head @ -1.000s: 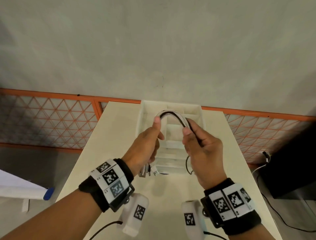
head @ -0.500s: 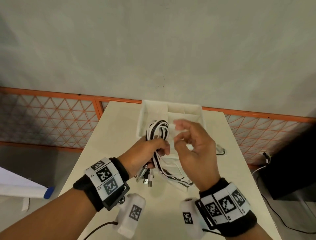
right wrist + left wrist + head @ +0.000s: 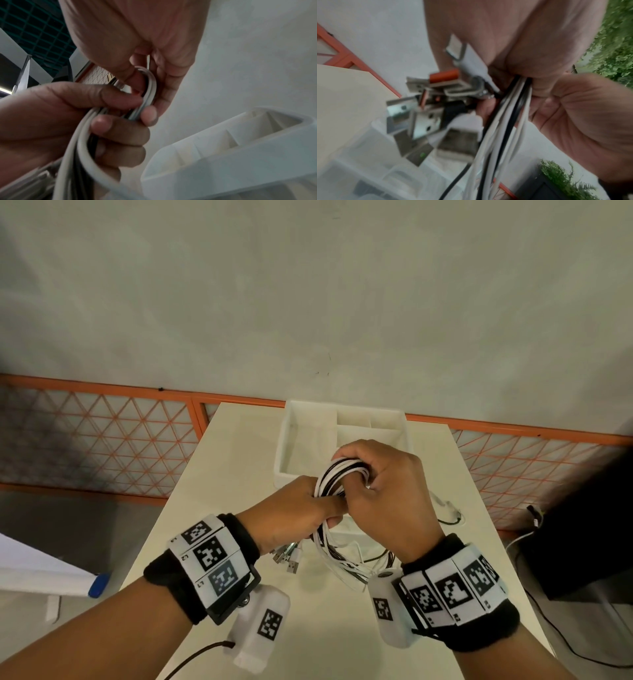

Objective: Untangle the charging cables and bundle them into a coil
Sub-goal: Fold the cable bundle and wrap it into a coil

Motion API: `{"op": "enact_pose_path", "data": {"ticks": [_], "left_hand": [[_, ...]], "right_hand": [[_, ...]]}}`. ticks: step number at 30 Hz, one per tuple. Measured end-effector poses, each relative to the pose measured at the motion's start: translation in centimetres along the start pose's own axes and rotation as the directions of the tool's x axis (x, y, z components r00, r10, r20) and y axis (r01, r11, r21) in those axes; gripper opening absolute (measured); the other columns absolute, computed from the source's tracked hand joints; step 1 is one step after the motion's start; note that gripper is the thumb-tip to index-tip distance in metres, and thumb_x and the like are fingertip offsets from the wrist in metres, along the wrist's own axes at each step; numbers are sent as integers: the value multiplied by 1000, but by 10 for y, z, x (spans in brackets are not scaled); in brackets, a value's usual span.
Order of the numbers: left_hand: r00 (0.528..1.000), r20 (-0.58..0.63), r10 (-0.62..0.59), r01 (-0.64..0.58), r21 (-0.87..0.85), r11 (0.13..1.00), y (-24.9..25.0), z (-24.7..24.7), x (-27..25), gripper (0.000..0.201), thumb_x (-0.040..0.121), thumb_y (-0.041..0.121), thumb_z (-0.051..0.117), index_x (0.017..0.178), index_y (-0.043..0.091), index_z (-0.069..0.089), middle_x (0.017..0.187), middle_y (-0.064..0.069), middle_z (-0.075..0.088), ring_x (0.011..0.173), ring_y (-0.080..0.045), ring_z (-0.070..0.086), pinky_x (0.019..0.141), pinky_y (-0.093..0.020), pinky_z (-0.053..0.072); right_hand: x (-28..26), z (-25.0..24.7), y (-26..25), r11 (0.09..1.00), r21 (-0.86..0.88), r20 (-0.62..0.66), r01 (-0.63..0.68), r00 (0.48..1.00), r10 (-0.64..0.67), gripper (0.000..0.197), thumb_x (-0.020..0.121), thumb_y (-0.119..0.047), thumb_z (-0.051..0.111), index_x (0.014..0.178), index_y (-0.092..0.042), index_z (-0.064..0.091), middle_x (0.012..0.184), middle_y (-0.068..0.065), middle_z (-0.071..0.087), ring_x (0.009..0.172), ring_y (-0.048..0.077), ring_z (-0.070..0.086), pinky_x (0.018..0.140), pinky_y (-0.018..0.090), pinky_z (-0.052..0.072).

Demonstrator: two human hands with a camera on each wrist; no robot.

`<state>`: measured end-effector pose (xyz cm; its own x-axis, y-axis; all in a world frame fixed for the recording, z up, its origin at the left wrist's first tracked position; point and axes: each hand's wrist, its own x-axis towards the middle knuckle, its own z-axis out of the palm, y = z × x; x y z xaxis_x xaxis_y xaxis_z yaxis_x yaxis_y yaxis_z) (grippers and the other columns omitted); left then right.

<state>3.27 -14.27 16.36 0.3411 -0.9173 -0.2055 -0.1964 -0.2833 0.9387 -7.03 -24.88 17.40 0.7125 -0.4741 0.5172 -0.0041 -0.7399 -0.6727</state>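
White cables (image 3: 337, 474) gripped by both hands.

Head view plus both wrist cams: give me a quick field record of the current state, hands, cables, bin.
left hand: grips the bundle of white and black charging cables near its middle
right hand: fingers curled round the looped top of the bundle
plug ends: cluster of metal USB plugs hangs below the left hand
loose tails: trail down onto the cream table
bin: white divided plastic organiser bin behind the hands
coil: loop formed, tails not yet wound in
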Motion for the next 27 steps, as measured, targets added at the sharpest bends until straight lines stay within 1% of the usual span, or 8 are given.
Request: {"op": "enact_pose_path", "data": {"ticks": [6, 12, 15, 17, 19, 20, 23, 27], "left_hand": [[996, 4, 87, -87, 98, 991, 0, -4, 1, 39, 90, 27, 57, 51, 23, 49, 49, 8, 39, 48, -12, 31, 53, -27, 26], [994, -11, 111, -109, 90, 990, -1, -2, -1, 63, 98, 5, 49, 44, 37, 59, 41, 15, 39, 42, -2, 29, 48, -18, 25], [986, -112, 123, -118, 53, 992, -4, -3, 0, 45, 102, 19, 47, 61, 27, 63, 46, 13, 45, 44, -6, 33, 50, -21, 29], [977, -201, 77, -87, -41, 995, -3, -7, 0, 43, 101, 40, 45, 69, 17, 61, 49, 11, 44, 45, -7, 35, 47, -19, 31], [967, -250, 41, -75, -129, 989, -1, -14, 1, 46, 97, 52, 44, 72, 17, 61, 51, 9, 41, 54, -12, 40, 55, -23, 37], [965, -257, 46, -85, -144, 986, 0, -17, 2, 47, 95, 55, 43, 74, 17, 61, 51, 8, 40, 61, -16, 43, 64, -26, 39], [971, -224, 85, -117, -135, 984, 1, -22, 2, 49, 96, 54, 41, 76, 14, 60, 53, 4, 41, 70, -21, 52, 84, -32, 42], [986, -159, 59, -93, -223, 970, 0, -25, -2, 45, 98, 47, 43, 79, 9, 57, 53, -1, 38, 61, -23, 61, 82, -34, 53]], "right_hand": [[1, 0, 0, 992, 16, 54, -129, 990, 128, 2, 70, -5, 55, 72, -7, 54, 62, -4, 52, 57, 9, 47, 50, 13, 35], [2, 0, 2, 971, 75, -20, -226, 973, 229, 22, 64, -20, 58, 54, -10, 41, 47, -3, 40, 48, 13, 36, 47, 22, 31], [3, 0, 7, 919, 276, 76, -281, 960, 270, 15, 72, -21, 64, 75, -6, 62, 67, 11, 64, 61, 25, 60, 60, 41, 53], [0, -2, 19, 822, 437, 273, -365, 925, 265, 37, 75, -28, 73, 112, -27, 66, 102, 5, 72, 91, 25, 71, 85, 47, 57], [-9, -1, 29, 826, 328, 497, -458, 828, 261, 67, 75, -33, 79, 133, -48, 50, 125, -5, 66, 111, 13, 66, 98, 39, 52], [-14, 2, 30, 856, 222, 581, -467, 768, 269, 71, 77, -32, 80, 138, -46, 46, 124, -8, 66, 109, 3, 65, 96, 30, 51], [-30, 17, 27, 929, -3, 615, -370, 732, 293, 22, 88, -32, 74, 105, -18, 69, 81, -10, 70, 64, -4, 60, 67, 17, 47], [-35, 23, 31, 896, -172, 583, -409, 691, 427, 35, 89, -39, 72, 70, -10, 74, 43, -11, 60, 39, -1, 54, 47, 10, 39]]}}
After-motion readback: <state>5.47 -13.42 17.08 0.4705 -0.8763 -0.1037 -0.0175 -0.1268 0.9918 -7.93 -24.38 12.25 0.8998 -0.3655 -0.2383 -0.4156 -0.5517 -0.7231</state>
